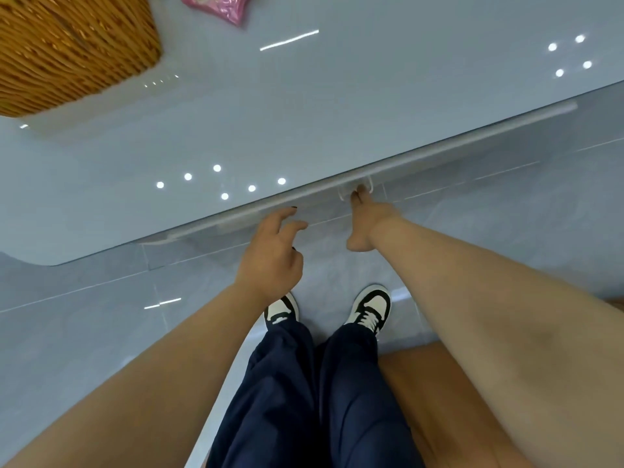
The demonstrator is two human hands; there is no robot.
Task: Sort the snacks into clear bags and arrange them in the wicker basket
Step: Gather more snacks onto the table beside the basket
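A wicker basket (71,45) stands at the table's far left. A pink snack packet (219,5) lies at the top edge of view. A clear bag's long translucent strip (456,143) runs along the table's near edge, blurred. My right hand (363,217) reaches to it and pinches a small clear tab on the strip with its fingertips. My left hand (273,251) hovers just left of it, fingers loosely curled, index tip near the strip; I cannot tell whether it touches.
The glossy white table (304,106) fills the upper half, with ceiling lights reflected in it. Below its edge are grey floor tiles (84,325), my legs in dark trousers and black-and-white shoes (369,309). A brown wooden seat (415,383) sits at lower right.
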